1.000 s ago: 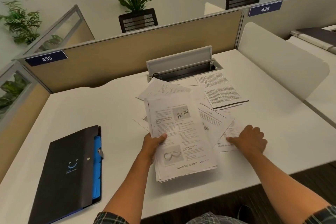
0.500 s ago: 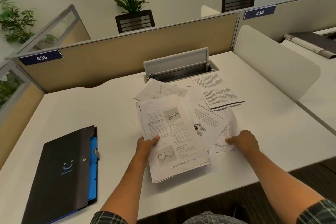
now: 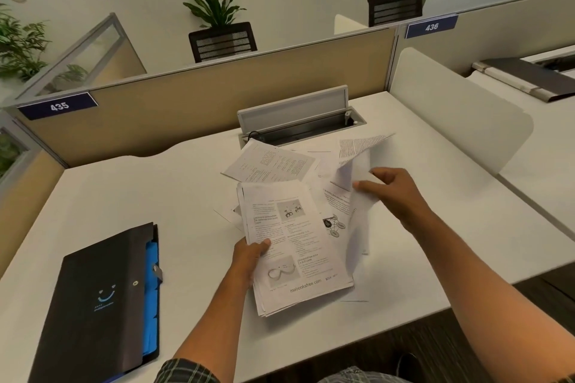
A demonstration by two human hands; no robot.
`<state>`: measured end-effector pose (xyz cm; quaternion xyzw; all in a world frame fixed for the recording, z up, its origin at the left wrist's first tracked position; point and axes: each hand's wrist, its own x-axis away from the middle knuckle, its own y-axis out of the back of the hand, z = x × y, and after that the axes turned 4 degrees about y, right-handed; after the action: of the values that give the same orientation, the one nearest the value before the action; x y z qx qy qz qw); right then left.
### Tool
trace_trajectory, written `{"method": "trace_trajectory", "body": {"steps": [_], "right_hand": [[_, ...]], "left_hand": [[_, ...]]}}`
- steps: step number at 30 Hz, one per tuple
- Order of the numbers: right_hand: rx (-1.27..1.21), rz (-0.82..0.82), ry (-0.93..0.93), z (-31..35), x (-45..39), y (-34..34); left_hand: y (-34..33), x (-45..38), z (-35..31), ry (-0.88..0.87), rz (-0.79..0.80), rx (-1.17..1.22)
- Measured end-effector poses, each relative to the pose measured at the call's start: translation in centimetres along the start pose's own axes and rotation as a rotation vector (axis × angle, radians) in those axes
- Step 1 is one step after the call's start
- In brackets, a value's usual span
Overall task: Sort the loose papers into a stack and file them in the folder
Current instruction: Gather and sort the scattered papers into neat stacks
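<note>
While gathering, risk sits first at the near edge: stack (image 3: 295, 246) pinched at its left margin by left hand (image 3: 249, 258), thumb on top, fingers curled beneath, lower corner fanned and overhanging toward the edge of the desk (image 3: 124, 196). Held by one side only, so likely to droop, splay further or shed bottom pages to the floor if tilted. Worth squaring against the desk before adding more.

Off to the left, near the front edge and well apart from the paperwork: folder (image 3: 99, 305), black, closed, blue dividers showing along its right side. Not yet opened, so filing with both hands full would mean a fumble at the clasp.

Further out, to the right: right hand (image 3: 395, 193) pinching a lifted sheet (image 3: 357, 171) between thumb and fingers, page bent and raised off the pile. Looks thin and floppy; prone to creasing, or to dragging a neighbour along by friction and scattering the loose papers (image 3: 270, 165) lying beneath and beyond. Whether one sheet or two held, cannot tell.

Farthest back: open cable tray (image 3: 298, 127) just behind the scattered pages, one sheet's corner close to its lip. A careless sweep could push paper into the slot.
</note>
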<state>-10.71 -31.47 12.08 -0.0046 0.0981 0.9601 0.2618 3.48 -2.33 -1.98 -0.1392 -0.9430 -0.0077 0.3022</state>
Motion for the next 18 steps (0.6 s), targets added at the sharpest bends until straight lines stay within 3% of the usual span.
{"method": "trace_trajectory", "body": {"steps": [10,14,18], "right_hand": [[-0.332,0.266,0.225,5.0,0.8,-3.5],[-0.476,0.211,0.216,4.2,-0.1,-3.9],[-0.457,0.075,0.108,1.2,-0.6,-3.6]], "left_hand": [[-0.5,0.7,0.1,0.006,-0.004,-0.053],[-0.5,0.8,-0.5,-0.004,0.043,-0.050],[-0.2,0.8,-1.2,-0.027,0.080,0.067]]}}
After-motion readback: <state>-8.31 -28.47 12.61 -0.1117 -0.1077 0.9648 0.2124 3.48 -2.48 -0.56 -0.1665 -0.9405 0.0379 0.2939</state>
